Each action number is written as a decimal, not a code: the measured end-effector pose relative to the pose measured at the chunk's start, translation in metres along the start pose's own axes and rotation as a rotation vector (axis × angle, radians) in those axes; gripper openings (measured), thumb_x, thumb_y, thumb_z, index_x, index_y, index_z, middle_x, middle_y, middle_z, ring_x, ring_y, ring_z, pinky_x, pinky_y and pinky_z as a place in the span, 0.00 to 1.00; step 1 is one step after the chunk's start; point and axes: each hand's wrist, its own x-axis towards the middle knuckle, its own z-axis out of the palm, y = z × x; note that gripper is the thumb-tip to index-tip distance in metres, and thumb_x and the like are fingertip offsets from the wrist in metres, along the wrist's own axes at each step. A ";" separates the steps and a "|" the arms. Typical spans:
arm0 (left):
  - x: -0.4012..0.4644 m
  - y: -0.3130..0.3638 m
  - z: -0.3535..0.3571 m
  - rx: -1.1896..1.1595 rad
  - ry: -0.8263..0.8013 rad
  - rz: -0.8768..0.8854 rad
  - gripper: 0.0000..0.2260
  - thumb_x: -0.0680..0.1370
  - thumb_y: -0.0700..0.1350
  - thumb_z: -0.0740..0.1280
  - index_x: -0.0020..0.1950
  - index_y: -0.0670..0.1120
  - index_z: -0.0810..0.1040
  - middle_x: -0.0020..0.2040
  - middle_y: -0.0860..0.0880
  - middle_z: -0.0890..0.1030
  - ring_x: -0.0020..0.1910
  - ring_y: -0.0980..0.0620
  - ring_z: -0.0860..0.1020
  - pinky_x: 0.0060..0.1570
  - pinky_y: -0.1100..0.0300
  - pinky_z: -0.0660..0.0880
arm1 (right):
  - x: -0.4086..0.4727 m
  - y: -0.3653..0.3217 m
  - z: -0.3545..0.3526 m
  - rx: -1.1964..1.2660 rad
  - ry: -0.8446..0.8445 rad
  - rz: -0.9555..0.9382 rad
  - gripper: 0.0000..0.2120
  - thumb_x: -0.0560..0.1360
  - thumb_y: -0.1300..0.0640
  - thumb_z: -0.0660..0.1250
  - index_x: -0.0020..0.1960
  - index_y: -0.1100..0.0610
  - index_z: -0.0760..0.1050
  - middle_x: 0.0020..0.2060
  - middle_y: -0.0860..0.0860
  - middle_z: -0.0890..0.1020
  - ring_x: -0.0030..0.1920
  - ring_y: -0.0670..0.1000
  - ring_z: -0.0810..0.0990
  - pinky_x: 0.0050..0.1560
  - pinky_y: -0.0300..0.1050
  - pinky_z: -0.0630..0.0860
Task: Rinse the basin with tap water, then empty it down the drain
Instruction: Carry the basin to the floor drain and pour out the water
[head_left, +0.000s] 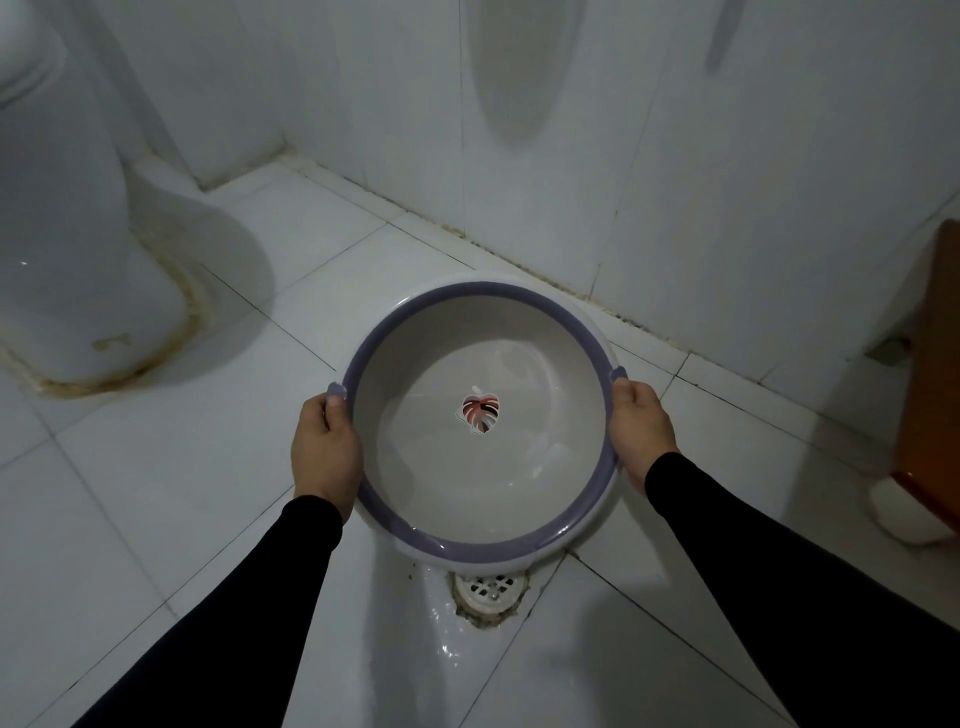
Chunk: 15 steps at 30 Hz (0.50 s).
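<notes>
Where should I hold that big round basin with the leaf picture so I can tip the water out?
Hold the basin by its purple rim, one hand on each side, where two small tabs stick out. That is how the left hand and right hand grip it now. It is wide and round, so opposite sides probably keep it steady while you tip the near edge toward the floor drain.

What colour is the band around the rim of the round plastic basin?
Greyish purple band on the round pale plastic basin, clearest in the head view.
</notes>
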 end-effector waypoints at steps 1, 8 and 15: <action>0.000 0.000 0.000 0.001 -0.002 0.004 0.19 0.81 0.59 0.54 0.58 0.47 0.75 0.49 0.51 0.77 0.50 0.49 0.74 0.49 0.56 0.68 | 0.000 0.000 0.000 0.000 0.000 0.000 0.24 0.80 0.40 0.50 0.64 0.57 0.68 0.51 0.53 0.74 0.51 0.55 0.73 0.50 0.46 0.68; -0.001 -0.001 0.000 0.001 0.008 0.006 0.20 0.81 0.60 0.53 0.58 0.47 0.75 0.49 0.51 0.77 0.50 0.49 0.74 0.48 0.56 0.68 | -0.002 0.000 -0.002 0.001 -0.005 -0.008 0.24 0.80 0.40 0.50 0.65 0.57 0.68 0.53 0.54 0.74 0.52 0.55 0.73 0.52 0.47 0.69; -0.002 -0.001 0.001 0.002 0.003 0.000 0.19 0.81 0.60 0.53 0.57 0.48 0.75 0.48 0.51 0.77 0.49 0.49 0.75 0.48 0.56 0.68 | -0.004 -0.001 -0.003 0.018 -0.010 0.001 0.25 0.79 0.39 0.50 0.65 0.57 0.68 0.51 0.53 0.73 0.52 0.55 0.72 0.52 0.46 0.68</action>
